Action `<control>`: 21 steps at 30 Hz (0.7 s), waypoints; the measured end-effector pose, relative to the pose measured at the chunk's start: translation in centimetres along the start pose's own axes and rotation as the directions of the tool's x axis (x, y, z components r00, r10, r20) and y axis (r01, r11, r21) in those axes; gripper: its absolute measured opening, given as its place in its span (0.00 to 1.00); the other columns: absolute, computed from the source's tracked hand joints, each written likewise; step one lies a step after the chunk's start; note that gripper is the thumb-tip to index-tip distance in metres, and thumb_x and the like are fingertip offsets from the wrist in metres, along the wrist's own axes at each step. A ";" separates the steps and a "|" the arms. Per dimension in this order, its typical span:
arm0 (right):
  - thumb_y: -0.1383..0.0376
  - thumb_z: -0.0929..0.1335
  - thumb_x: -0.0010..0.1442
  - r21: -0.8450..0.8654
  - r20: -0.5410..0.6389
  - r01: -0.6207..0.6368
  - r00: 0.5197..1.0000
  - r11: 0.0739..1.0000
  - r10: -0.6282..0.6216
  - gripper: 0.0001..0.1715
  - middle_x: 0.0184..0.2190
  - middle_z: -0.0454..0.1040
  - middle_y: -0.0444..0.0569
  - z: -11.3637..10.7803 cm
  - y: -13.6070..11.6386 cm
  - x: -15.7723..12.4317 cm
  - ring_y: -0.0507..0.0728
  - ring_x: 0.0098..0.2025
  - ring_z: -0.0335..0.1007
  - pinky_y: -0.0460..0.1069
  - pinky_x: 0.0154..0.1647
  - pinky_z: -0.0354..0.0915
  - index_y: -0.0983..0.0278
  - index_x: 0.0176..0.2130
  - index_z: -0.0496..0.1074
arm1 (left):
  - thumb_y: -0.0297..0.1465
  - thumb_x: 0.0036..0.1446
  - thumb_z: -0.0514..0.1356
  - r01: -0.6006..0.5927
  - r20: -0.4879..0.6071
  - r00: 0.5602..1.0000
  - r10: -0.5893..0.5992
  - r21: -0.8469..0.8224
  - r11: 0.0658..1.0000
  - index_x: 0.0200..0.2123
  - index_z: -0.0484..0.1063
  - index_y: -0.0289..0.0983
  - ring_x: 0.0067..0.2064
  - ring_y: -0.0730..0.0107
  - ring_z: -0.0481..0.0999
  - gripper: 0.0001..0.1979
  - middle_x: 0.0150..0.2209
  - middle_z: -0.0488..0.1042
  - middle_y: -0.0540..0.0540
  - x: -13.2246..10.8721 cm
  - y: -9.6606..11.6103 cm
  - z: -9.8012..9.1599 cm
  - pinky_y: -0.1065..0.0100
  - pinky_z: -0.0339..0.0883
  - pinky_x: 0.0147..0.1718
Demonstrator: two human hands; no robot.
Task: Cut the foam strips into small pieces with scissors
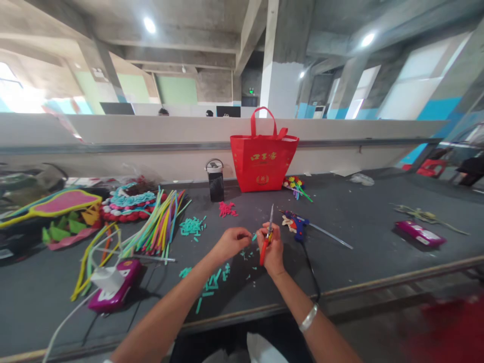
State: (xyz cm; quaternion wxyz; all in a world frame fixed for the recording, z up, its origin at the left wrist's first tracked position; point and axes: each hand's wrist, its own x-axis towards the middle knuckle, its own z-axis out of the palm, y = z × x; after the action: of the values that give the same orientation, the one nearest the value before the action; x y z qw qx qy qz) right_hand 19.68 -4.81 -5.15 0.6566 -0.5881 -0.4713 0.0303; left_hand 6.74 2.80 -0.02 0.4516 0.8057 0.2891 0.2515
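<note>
My right hand (275, 251) is closed around a pair of scissors (262, 254) with red-orange handles, blades pointing up and away from me. Just left of it, my left hand (235, 242) pinches a small green strip piece (254, 237) at its fingertips. Tiny green and pale scraps (248, 267) lie on the dark table below both hands. Longer green strips (212, 281) are scattered by my left forearm. Farther off sit a heap of short green pieces (192, 227) and a smaller heap of pink-red pieces (227, 209).
A blue glue gun (300, 229) with a clear stick and black cord lies right of my hands. Colourful fuzzy stems (161, 222) and a purple power strip (117, 287) are at left. Behind stand a black bottle (216, 185) and a red bag (264, 164).
</note>
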 end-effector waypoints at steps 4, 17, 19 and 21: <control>0.61 0.63 0.60 0.007 -0.020 0.004 1.000 1.000 -0.003 0.12 0.33 0.70 0.42 0.1 -0.1 0.1 0.50 0.31 0.70 0.48 0.36 0.68 0.62 0.44 0.61 | 0.36 0.50 0.57 0.131 0.045 0.991 -0.124 -0.188 0.973 0.29 0.76 0.33 0.28 0.71 0.69 0.13 0.25 0.73 0.49 0.1 0.2 0.4 0.70 0.61 0.32; 0.62 0.64 0.59 -0.057 0.053 0.040 0.998 0.998 -0.037 0.13 0.33 0.71 0.44 0.3 0.2 0.0 0.51 0.32 0.72 0.48 0.37 0.69 0.61 0.45 0.60 | 0.33 0.43 0.59 0.129 -0.032 0.990 -0.137 -0.191 0.973 0.23 0.72 0.33 0.22 0.78 0.59 0.08 0.18 0.64 0.54 0.7 -0.8 1.2 0.73 0.52 0.23; 0.62 0.63 0.60 -0.062 0.035 0.062 0.998 0.996 -0.059 0.13 0.34 0.70 0.45 0.3 0.3 0.0 0.51 0.33 0.71 0.48 0.38 0.68 0.62 0.45 0.60 | 0.32 0.43 0.59 0.119 -0.028 0.991 -0.127 -0.193 0.974 0.23 0.72 0.33 0.22 0.78 0.59 0.07 0.18 0.64 0.54 0.5 -0.8 1.1 0.74 0.52 0.23; 0.60 0.63 0.61 -0.049 -0.015 0.038 0.999 0.998 -0.039 0.13 0.33 0.70 0.44 0.2 0.2 0.0 0.51 0.32 0.71 0.47 0.37 0.68 0.62 0.45 0.60 | 0.31 0.42 0.59 0.128 -0.025 0.990 -0.137 -0.221 0.967 0.23 0.71 0.33 0.22 0.78 0.60 0.06 0.18 0.65 0.54 0.3 -0.6 0.7 0.73 0.52 0.24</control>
State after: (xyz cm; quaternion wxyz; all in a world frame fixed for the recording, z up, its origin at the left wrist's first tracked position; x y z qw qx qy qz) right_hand 19.69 -4.60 -5.32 0.6464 -0.5948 -0.4779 0.0016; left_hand 7.32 2.87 -0.88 0.5476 0.7246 0.3219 0.2671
